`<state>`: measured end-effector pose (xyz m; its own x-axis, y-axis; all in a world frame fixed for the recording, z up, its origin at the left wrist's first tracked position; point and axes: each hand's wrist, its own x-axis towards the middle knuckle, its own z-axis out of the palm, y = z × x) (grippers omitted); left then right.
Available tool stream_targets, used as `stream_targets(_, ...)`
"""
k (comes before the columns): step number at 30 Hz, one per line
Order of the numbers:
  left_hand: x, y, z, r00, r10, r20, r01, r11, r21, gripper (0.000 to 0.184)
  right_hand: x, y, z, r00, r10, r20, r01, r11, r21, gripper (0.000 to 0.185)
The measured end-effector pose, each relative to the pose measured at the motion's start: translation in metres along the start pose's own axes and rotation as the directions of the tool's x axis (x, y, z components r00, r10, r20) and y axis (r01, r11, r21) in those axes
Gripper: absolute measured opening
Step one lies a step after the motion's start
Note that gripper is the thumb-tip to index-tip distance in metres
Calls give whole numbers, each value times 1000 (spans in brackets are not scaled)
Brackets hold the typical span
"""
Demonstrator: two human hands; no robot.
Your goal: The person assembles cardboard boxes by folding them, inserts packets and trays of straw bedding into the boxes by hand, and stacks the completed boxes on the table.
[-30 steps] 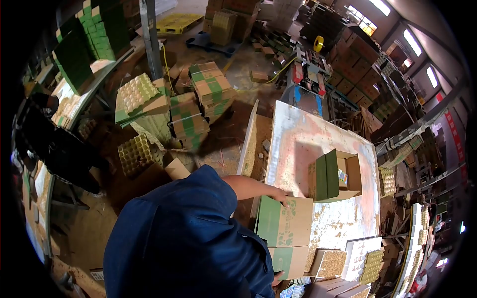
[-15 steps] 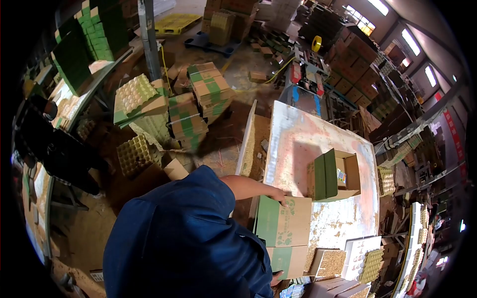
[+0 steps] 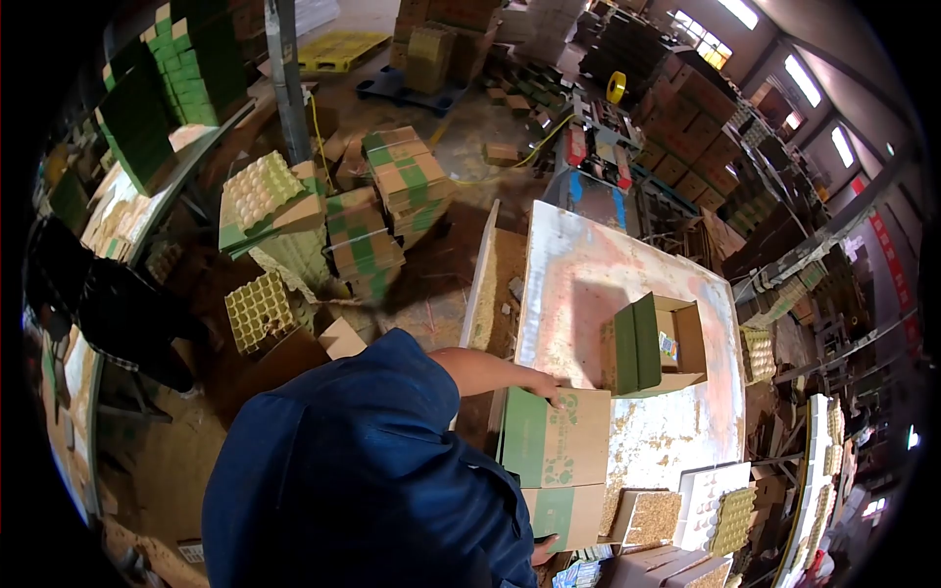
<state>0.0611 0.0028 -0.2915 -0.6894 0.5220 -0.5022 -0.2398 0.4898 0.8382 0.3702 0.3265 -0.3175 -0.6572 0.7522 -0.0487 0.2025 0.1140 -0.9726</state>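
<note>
A closed cardboard box with green bands and printed patterns lies at the near left edge of the white-topped table. My left hand grips its upper corner, the fingers bent over the edge. At the box's lower corner is my right hand, holding it from the side; part of that hand is hidden behind my blue sleeve. Beyond the closed box stands an open green-and-brown box, its flap raised and a small coloured card inside.
A grain-filled tray, an egg tray and more cartons line the table's lower edge. Stacked boxes and eggs in a tray stand at left. Another person in dark clothes is at far left.
The whole view has shifted slightly as the camera moved. Both hands keep their places on the closed box, and the open box stays where it was.
</note>
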Motion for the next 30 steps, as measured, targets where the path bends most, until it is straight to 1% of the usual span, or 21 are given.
stream_targets(2, 4, -3, 0, 1000, 16, 11, -16, 1000, -22, 74, -1, -1, 1, 1000, 23, -11, -23, 999, 49, 52)
stream_targets(7, 14, -11, 1, 999, 28, 33, -26, 998, -49, 76, -3, -5, 0, 1000, 22, -10, -22, 999, 40, 52)
stream_targets(11, 9, -8, 0, 1000, 7, 8, -6, 999, -43, 75, -2, -3, 2, 1000, 1, -14, 0, 998, 68, 52)
stream_targets(13, 6, -6, 1, 1000, 7, 1, -7, 999, -44, 74, -2, 0, 2, 999, 18, -34, -16, 998, 61, 52)
stream_targets(15, 3, -3, 4, 995, 61, -81, -60, 998, 20, 69, -1, 1, 2, 998, 35, -55, -32, 998, 55, 52)
stream_targets(16, 8, -6, 4, 995, 61, -81, -60, 998, 19, 69, -1, -1, 2, 997, 48, -53, -45, 997, 56, 52)
stream_targets(18, 23, -17, 1, 998, 57, 35, -57, 998, -21, 66, 0, 1, 1, 997, 62, -51, -58, 997, 58, 53)
stream_targets(20, 19, -14, 1, 998, 52, 24, -52, 999, -14, 65, 0, 4, 1, 998, 35, -56, -34, 999, 22, 54)
stream_targets(22, 13, -9, 1, 999, 47, 12, -47, 999, -7, 63, 1, 5, 0, 998, 37, -49, -35, 999, 35, 54)
stream_targets(24, 3, -2, 1, 998, 51, -37, -50, 998, 34, 69, 1, 5, 0, 998, 40, -43, -38, 998, 49, 55)
stream_targets(27, 4, -1, -1, 999, 38, -15, -37, 997, 70, 75, 5, 13, 0, 998, 34, -53, -33, 999, 16, 55)
stream_targets(29, 4, -1, -1, 999, 44, -8, -44, 997, 65, 77, 7, 18, 0, 997, 46, -59, -40, 995, 94, 56)
stream_targets(30, 4, -2, -1, 999, 52, -4, -52, 997, 59, 79, 8, 21, 0, 997, 46, -59, -41, 995, 93, 56)
